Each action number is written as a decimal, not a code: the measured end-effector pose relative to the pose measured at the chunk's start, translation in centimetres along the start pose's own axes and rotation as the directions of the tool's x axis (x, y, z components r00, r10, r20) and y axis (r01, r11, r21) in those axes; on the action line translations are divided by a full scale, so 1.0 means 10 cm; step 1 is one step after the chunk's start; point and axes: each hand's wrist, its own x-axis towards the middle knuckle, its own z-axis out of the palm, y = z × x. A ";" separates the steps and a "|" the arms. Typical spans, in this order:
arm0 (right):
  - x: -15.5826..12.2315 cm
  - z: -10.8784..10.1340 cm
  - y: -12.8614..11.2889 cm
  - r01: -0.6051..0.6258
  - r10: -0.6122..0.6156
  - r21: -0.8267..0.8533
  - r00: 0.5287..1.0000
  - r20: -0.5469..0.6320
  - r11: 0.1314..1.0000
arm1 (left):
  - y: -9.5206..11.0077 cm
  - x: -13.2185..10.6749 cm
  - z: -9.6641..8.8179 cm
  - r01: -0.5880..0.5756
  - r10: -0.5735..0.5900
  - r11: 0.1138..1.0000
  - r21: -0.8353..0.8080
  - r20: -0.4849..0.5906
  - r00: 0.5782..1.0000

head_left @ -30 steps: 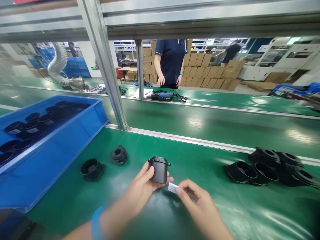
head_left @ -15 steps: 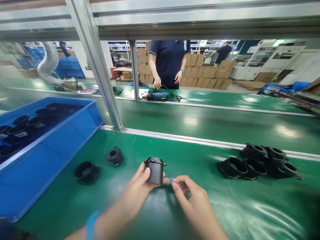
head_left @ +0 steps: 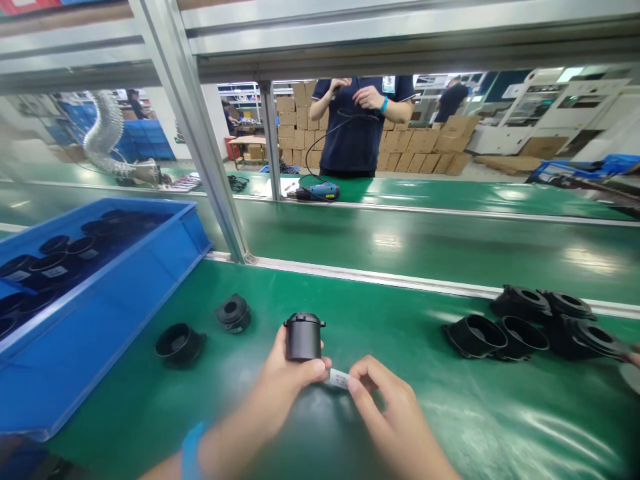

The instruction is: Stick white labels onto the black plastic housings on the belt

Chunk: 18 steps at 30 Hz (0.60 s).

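My left hand [head_left: 283, 383] grips a black cylindrical plastic part [head_left: 303, 337], held upright just above the green bench. My right hand [head_left: 387, 410] pinches a small white label [head_left: 339, 379] at its fingertips, right beside the lower edge of the part. Two more black parts lie on the bench to the left: an open ring-shaped one [head_left: 179, 344] and a smaller capped one [head_left: 233, 313].
A blue bin [head_left: 125, 293] with several black parts stands at the left. A cluster of black parts [head_left: 530, 323] lies at the right. Beyond the aluminium post [head_left: 200, 143] runs a green conveyor; a person [head_left: 360, 123] stands behind it with a blue tool [head_left: 320, 192].
My left hand has shifted slightly left with the part. The white label now shows flat beside it. The person across the conveyor has raised both hands with the cable.
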 end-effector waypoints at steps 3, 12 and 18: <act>-0.01 0.02 0.03 0.004 -0.004 -0.009 1.000 0.017 1.000 | 0.01 -0.03 0.03 -0.020 0.021 0.998 -0.066 0.016 1.000; 0.00 0.04 0.03 0.006 -0.008 0.031 0.997 0.075 1.000 | -0.13 0.03 -0.06 -0.023 0.024 0.999 0.030 -0.033 0.999; 0.00 0.06 0.04 -0.088 0.084 0.057 0.994 0.069 0.995 | -0.09 0.00 -0.01 -0.081 0.087 0.991 0.110 -0.055 0.995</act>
